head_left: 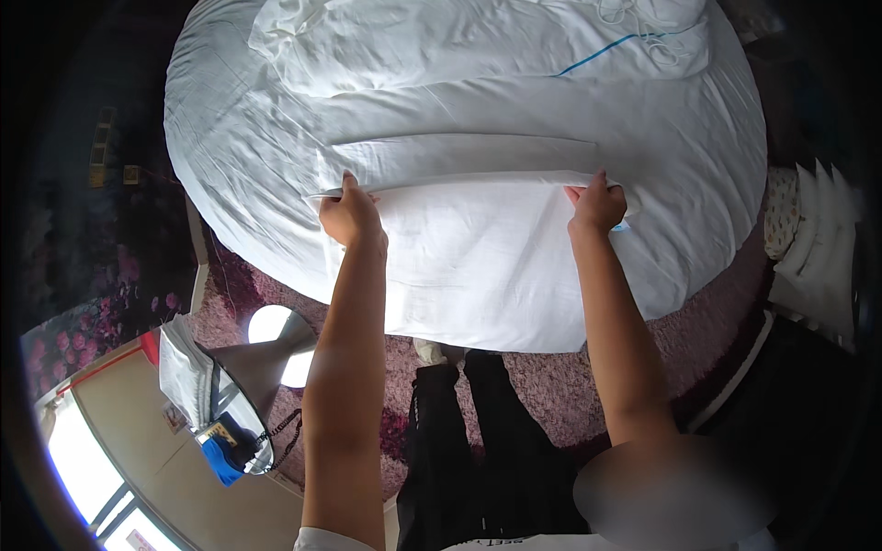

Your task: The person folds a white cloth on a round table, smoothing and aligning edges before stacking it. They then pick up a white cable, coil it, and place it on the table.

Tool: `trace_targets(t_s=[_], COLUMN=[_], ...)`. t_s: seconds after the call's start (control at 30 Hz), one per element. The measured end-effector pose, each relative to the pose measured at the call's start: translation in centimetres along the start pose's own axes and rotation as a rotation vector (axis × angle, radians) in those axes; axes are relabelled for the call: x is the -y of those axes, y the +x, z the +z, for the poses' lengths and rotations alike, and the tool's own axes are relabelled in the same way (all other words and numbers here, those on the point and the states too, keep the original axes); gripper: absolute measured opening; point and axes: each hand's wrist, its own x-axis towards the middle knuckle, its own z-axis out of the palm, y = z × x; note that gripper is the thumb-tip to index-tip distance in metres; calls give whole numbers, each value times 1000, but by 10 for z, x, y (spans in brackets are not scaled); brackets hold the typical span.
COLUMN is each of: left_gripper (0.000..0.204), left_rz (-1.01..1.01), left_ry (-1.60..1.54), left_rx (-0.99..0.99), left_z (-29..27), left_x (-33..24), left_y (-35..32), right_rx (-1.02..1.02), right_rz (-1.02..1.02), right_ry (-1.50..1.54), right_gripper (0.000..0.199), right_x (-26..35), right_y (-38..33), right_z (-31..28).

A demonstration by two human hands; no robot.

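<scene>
A: Where is the cloth?
B: The white cloth (478,257) lies across the near part of a rounded bed (225,170), its lower end draping over the edge above a purple carpet (542,390).
A: And the hands?
B: The left hand (351,216) grips the cloth near its left side, thumb pointing away from the person. The right hand (599,207) pinches it near the right side, level with the left. Between them runs a straight fold, with a strip of cloth lying flat beyond it.
A: What's around them?
B: Farther up the bed, a rumpled white duvet (441,46) with a blue stripe. At right, beside the bed, stacked white pillows (813,253). At lower left, a white stack (186,376) near something blue (220,462).
</scene>
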Motion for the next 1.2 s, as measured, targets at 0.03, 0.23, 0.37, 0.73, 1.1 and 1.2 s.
trace_targets(t_s=[0.03, 0.23, 0.37, 0.73, 1.1, 1.2], left_gripper=[26, 31, 34, 42, 25, 22], left_rz=[-18, -148, 66, 2, 181, 552], left_ry=[-41, 11, 69, 434, 485, 543], left_rx=[-21, 239, 229, 460, 396, 267], left_z=[8, 31, -5, -69, -55, -50], left_x=[5, 17, 11, 25, 39, 45], left_y=[10, 59, 53, 71, 88, 86], right_rx=[5, 131, 130, 799, 909, 912], right_rz=[22, 160, 10, -1231, -1285, -1251], right_ry=[22, 112, -191, -576, -681, -787], right_gripper=[28, 27, 34, 16, 12, 12], right_x=[-7, -34, -18, -63, -84, -85], right_y=[8, 40, 15, -74, -127, -129], right_z=[10, 43, 42, 125, 199, 205])
